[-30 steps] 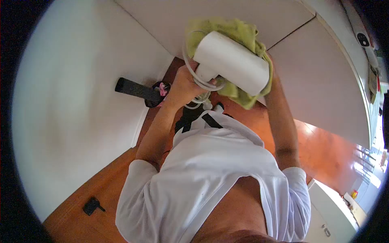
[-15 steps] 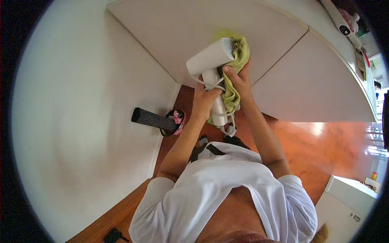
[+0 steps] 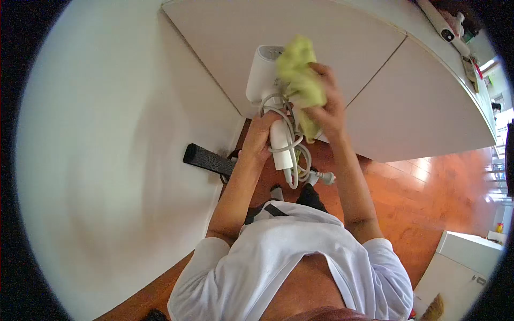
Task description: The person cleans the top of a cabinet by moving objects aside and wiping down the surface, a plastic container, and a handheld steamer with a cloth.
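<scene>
Cloth [image 3: 301, 72] by rim of hairdryer [image 3: 261, 77]

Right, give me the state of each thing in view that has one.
White hair dryer: unplugged, held by its handle
Power cord: looped loosely about the handle
Plug: in no socket, hanging free
Green cloth: bunched; wet or dry, cannot tell
Left hand: closed around the handle
Right hand: gripping the cloth
White cabinet, lower right: shut

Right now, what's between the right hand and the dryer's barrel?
The cloth, bunched in the right hand, per the head view. It's blurred and overlaps the barrel's edge there; can't tell if they touch.
</scene>
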Available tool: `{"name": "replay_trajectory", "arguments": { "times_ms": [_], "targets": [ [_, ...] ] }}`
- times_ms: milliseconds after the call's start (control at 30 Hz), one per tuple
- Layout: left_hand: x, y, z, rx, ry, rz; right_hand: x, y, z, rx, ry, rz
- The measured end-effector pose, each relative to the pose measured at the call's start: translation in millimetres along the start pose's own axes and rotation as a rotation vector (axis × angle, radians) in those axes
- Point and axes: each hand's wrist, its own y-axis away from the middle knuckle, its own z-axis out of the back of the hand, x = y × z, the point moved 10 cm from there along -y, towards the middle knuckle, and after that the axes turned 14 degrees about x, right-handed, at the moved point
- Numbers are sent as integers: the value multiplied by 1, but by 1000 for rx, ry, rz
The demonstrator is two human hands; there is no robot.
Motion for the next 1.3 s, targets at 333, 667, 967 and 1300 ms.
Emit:
{"name": "replay_trajectory", "arguments": {
  "times_ms": [333, 667, 967, 1300],
  "targets": [
    [-46, -6, 7, -93, -308, -257, -85, 61, 3, -153, -843, -604],
    [-63, -10, 24, -183, -387, -429, -18, 38, -82, 311, -143, -281],
    [-78, -20, 10, -165, -465, -411, -63, 32, -69, 35, -462, -441],
    [-279, -72, -95, -55, -778, -822, -75, 99, 86, -603, -852, -777]
  ]
}}
